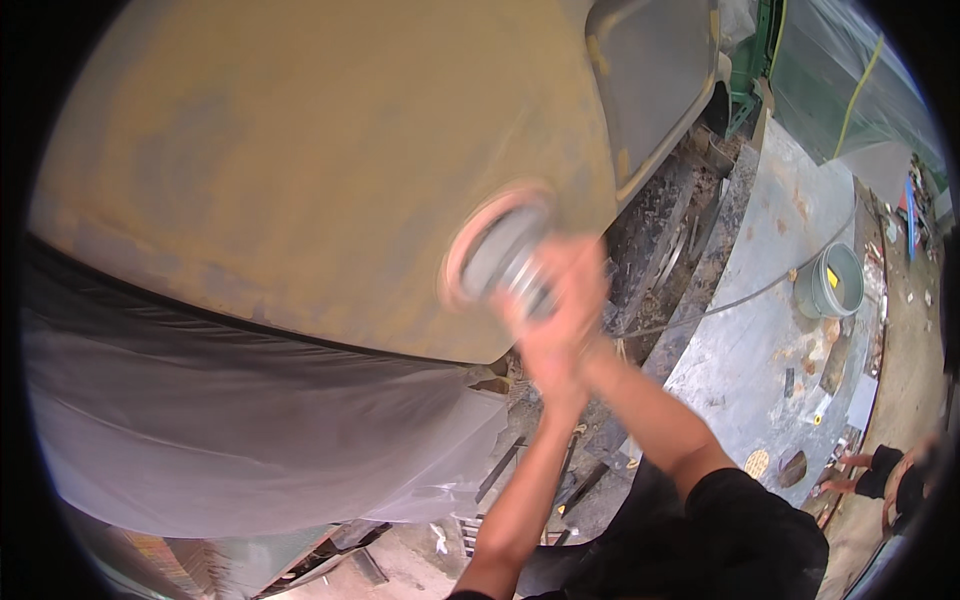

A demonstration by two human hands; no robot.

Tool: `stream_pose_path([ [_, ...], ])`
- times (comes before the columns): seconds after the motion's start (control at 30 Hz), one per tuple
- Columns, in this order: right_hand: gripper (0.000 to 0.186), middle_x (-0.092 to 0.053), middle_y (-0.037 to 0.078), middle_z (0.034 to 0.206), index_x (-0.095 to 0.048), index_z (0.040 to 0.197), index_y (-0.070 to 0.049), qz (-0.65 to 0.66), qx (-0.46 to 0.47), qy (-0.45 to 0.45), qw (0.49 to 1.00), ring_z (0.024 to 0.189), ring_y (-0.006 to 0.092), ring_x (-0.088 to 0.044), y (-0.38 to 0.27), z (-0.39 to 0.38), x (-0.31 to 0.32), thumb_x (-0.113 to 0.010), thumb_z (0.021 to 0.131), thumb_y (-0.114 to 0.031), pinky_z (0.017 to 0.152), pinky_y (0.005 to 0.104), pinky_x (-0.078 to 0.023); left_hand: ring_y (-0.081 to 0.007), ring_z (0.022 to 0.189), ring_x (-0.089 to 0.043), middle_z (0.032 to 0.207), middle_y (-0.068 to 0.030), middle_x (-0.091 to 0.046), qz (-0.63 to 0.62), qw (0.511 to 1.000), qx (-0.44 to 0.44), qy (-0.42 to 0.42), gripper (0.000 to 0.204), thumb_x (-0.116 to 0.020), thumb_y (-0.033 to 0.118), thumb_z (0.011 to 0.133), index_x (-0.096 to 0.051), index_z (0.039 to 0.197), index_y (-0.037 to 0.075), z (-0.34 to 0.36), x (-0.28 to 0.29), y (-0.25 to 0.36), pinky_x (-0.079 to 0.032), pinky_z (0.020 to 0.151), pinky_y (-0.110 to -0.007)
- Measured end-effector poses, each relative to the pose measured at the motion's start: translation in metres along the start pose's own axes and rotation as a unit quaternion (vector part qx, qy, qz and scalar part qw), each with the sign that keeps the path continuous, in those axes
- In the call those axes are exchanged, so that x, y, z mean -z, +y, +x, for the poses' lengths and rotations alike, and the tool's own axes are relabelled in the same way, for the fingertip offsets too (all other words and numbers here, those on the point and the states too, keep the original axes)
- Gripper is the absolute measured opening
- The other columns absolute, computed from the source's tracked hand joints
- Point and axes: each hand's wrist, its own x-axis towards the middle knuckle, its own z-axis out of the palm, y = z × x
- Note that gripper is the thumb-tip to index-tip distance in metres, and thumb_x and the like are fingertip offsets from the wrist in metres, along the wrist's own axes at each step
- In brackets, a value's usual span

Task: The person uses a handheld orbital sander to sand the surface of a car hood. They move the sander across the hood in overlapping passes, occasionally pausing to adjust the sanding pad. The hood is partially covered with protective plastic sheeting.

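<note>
A round power sander (498, 250) with a pinkish pad rim is pressed, tilted, against a large curved panel (330, 180) with patchy tan and grey paint. Motion smears the sander and both hands. My right hand (577, 280) wraps round the sander's body. Just below it, my left hand (540, 345) closes round the near end of the tool, with the wrists close together. The finger details are blurred. The sander sits near the panel's lower right corner. A cord or hose (720, 310) runs off to the right from behind my hands.
Translucent plastic sheeting (270, 420) hangs along the panel's lower edge. A recessed grey panel section (655, 80) lies at upper right. Beyond my arms is a metal sheet (740, 350) with a grey bucket (830, 282). Another person (890, 475) is at far right.
</note>
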Motion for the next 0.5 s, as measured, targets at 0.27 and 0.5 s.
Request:
stream_pose_path([
  [0.27,0.059,-0.062,0.014,0.108,-0.063,0.113,-0.012,0.01,-0.05,0.044,0.998,0.089,0.0319,-0.064,0.016,0.056,0.012,-0.094,0.064,-0.022,0.074,0.0446,-0.056,-0.033,0.13,-0.056,0.137,-0.0203,-0.056,0.125,0.984,-0.118,-0.035,0.086,-0.047,0.059,0.104,-0.033,0.152,-0.011,0.049,-0.021,0.021,-0.045,0.108,-0.041],
  [0.5,0.053,-0.061,0.012,0.102,-0.063,0.106,-0.012,0.072,-0.027,-0.032,0.997,0.091,0.0327,-0.067,0.005,-0.003,0.011,-0.095,0.065,-0.02,0.067,0.0406,-0.059,-0.0357,0.128,-0.059,0.138,-0.0253,-0.058,-0.008,0.994,-0.067,-0.084,0.085,-0.034,0.063,0.107,-0.04,0.15,-0.01,0.008,-0.006,0.008,-0.045,0.109,-0.045],
])
